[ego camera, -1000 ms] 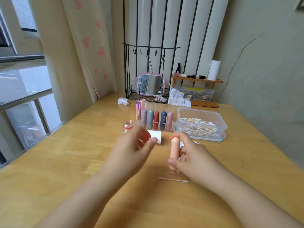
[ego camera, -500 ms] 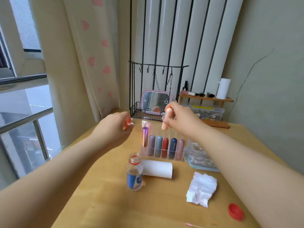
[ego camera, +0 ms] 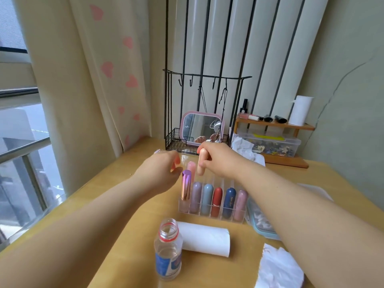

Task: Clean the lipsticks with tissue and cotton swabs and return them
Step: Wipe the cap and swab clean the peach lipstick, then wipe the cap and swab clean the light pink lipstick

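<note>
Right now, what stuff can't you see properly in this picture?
All in the head view:
- Cotton swab box: mostly hidden behind the right arm.
- Tissue: cut off by the bottom edge.
- Back row of the lipstick holder: covered by the right hand, which holds a peach lipstick.
- Left hand: blurred, so what its fingers pinch is unclear.
- Bottle label: too blurred to read.

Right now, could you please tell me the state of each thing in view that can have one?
Peach lipstick tube: capped, held upright in right hand.
Left hand: loosely curled, contents unclear.
Small clear plastic bottle: uncapped, upright.
Clear acrylic lipstick rack: front row full.
White tissue roll: lying down.
</note>
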Tool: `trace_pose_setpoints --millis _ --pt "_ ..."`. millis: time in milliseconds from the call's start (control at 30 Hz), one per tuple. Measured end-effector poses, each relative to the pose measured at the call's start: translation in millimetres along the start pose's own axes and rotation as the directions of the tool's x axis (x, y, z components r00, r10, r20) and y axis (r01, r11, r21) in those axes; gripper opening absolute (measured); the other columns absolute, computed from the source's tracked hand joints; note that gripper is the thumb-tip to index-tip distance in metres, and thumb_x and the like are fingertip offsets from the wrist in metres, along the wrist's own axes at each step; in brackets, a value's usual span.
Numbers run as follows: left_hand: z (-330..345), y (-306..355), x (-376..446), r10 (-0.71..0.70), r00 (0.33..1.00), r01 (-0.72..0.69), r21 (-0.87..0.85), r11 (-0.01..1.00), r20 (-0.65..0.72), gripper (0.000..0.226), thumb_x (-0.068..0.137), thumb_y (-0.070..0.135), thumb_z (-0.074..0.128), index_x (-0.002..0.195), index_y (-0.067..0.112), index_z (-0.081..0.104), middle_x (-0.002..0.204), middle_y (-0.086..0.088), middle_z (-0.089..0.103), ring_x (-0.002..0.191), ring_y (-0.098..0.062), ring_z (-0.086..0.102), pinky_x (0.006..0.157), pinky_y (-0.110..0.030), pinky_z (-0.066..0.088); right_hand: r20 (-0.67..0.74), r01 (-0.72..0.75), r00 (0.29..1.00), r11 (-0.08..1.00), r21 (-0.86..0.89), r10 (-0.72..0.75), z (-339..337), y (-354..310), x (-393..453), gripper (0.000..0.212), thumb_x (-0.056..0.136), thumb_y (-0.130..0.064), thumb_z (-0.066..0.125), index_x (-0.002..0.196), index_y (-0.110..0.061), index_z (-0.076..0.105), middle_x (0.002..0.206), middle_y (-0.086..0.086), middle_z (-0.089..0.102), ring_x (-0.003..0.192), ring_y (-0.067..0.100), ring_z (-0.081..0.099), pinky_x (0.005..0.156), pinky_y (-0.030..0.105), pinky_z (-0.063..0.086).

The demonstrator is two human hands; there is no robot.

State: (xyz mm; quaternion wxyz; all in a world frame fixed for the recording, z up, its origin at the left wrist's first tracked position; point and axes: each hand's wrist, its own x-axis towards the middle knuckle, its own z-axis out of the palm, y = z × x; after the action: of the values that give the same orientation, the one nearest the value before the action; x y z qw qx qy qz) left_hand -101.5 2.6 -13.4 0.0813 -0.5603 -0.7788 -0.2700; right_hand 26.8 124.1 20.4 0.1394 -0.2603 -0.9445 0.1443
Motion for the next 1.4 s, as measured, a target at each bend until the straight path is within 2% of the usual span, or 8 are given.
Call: trace_pose_setpoints --millis 200,433,633,733,867,1100,1233,1400 --pt "9.5 0.8 15.7 -0.007 1.000 0.008 -0.036 0.999 0.028 0.021 0.090 0.023 0.060 0.106 0.011 0.058 0.090 0.003 0.055 0.081 -0.018 0.048 0.074 -0.029 0.040 0.009 0.019 1.000 0.996 -0.090 -0.018 17.2 7.2 3.6 0.026 0.086 -0.006 0.056 0.111 -0.008 0.063 0.111 0.007 0.060 0.099 0.021 0.055 0.085 0.032 0.044" --pt "11.9 -5.5 10.1 -0.042 0.999 0.043 -0.057 0.997 0.026 0.020 0.090 0.024 0.059 0.106 0.012 0.058 0.090 0.002 0.057 0.082 -0.018 0.049 0.073 -0.029 0.043 -0.010 0.008 1.000 0.988 -0.152 -0.010 22.4 3.0 14.7 0.044 0.089 -0.036 0.057 0.131 -0.023 0.051 0.127 0.002 0.051 0.123 0.023 0.041 0.104 0.038 0.034" --pt "3.9 -7.7 -0.2 -0.017 1.000 0.018 -0.033 0.999 0.023 0.021 0.091 0.024 0.057 0.108 0.011 0.058 0.091 0.003 0.055 0.080 -0.016 0.049 0.076 -0.032 0.046 -0.004 -0.011 1.000 0.963 -0.269 0.010 26.8 -8.9 23.2 0.018 0.092 -0.029 0.049 0.095 -0.024 0.066 0.101 0.001 0.064 0.107 0.024 0.049 0.098 0.039 0.032" --pt "-8.6 -9.6 -4.2 -0.018 1.000 0.018 -0.030 0.999 -0.016 0.021 0.091 0.024 0.057 0.107 0.011 0.059 0.092 0.003 0.056 0.081 -0.016 0.050 0.074 -0.030 0.044 -0.052 0.011 0.998 0.981 -0.196 -0.022 10.9 -13.8 17.6 0.024 0.093 -0.024 0.048 0.081 -0.028 0.068 0.083 -0.008 0.066 0.091 0.012 0.047 0.088 0.032 0.029" --pt "-34.9 -0.5 -15.4 -0.039 0.992 0.029 -0.083 0.996 -0.116 0.017 0.092 0.024 0.055 0.104 0.014 0.061 0.092 0.003 0.059 0.080 -0.012 0.053 0.065 -0.021 0.038 -0.133 0.005 0.991 0.998 0.055 0.002 -30.0 -27.3 -4.3 0.017 0.093 -0.020 0.052 0.084 -0.023 0.066 0.061 -0.024 0.059 0.073 0.007 0.056 0.062 0.015 0.041" --pt "-76.2 58.2 -71.0 0.015 0.967 -0.080 -0.246 0.966 -0.256 0.020 0.088 0.032 0.061 0.102 0.018 0.065 0.088 0.010 0.062 0.073 0.004 0.054 0.065 -0.006 0.040 -0.223 0.080 0.975 0.959 0.270 -0.019 -74.1 -54.8 -94.8 0.005 0.089 -0.028 0.062 0.089 -0.025 0.066 0.087 -0.008 0.068 0.082 0.005 0.065 0.078 0.026 0.053" --pt "-73.6 99.4 -113.9 0.055 0.987 -0.106 -0.349 0.931 -0.153 0.027 0.082 0.044 0.065 0.099 0.022 0.065 0.084 0.012 0.064 0.074 0.003 0.058 0.067 -0.015 0.046 -0.169 0.071 0.985 0.861 0.504 0.018 -73.6 -63.2 -161.0 0.004 0.085 -0.019 0.067 0.084 -0.022 0.066 0.081 -0.001 0.073 0.076 0.008 0.070 0.078 0.029 0.055" --pt "-46.9 122.6 -153.8 0.117 0.991 -0.131 -0.398 0.908 -0.060 0.006 0.084 0.023 0.070 0.089 0.020 0.070 0.073 0.007 0.065 0.069 -0.006 0.057 0.062 -0.017 0.043 -0.138 -0.026 0.982 0.814 0.580 0.129 -50.2 -54.4 -225.3 0.006 0.080 -0.013 0.070 0.083 -0.016 0.066 0.076 -0.002 0.071 0.072 0.010 0.069 0.073 0.023 0.053"
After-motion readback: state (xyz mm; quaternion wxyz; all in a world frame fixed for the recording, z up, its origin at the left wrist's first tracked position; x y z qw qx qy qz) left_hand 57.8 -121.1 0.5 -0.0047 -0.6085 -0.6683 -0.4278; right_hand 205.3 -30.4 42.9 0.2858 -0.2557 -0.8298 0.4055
